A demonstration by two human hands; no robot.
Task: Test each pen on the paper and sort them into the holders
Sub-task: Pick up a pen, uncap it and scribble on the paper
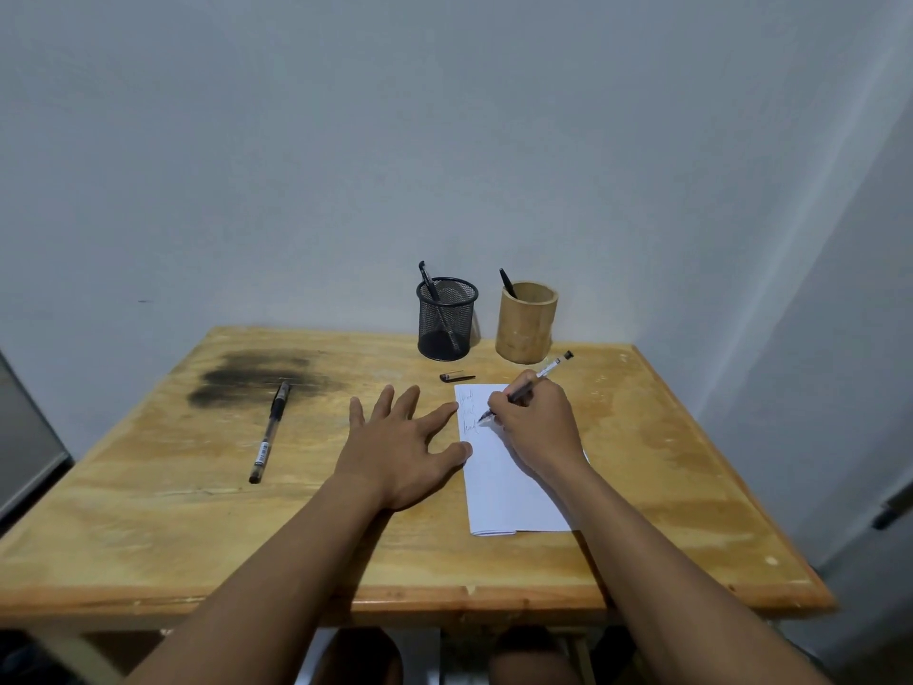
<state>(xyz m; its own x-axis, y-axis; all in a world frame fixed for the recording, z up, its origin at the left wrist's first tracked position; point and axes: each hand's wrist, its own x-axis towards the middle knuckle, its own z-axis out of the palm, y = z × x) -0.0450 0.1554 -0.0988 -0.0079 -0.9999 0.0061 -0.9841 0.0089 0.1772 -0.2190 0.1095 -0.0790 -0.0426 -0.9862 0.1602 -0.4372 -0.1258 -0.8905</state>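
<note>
My right hand [538,427] grips a clear-barrelled pen [548,370], its tip touching the white paper [509,496] beside three lines of scribble near the sheet's top left. My left hand [400,447] lies flat with fingers spread, thumb and forefinger pressing on the paper's left edge. The pen's dark cap [457,376] lies on the table just above the paper. A second capped pen [269,432] lies on the table at the left. At the back stand a black mesh holder [447,323] with one pen and a bamboo holder [526,323] with one pen.
The wooden table [197,511] has a dark scorch-like stain [257,378] at its back left. Grey walls close in behind and to the right. A grey cabinet edge [24,447] shows at the far left. My knees show below the table's front edge.
</note>
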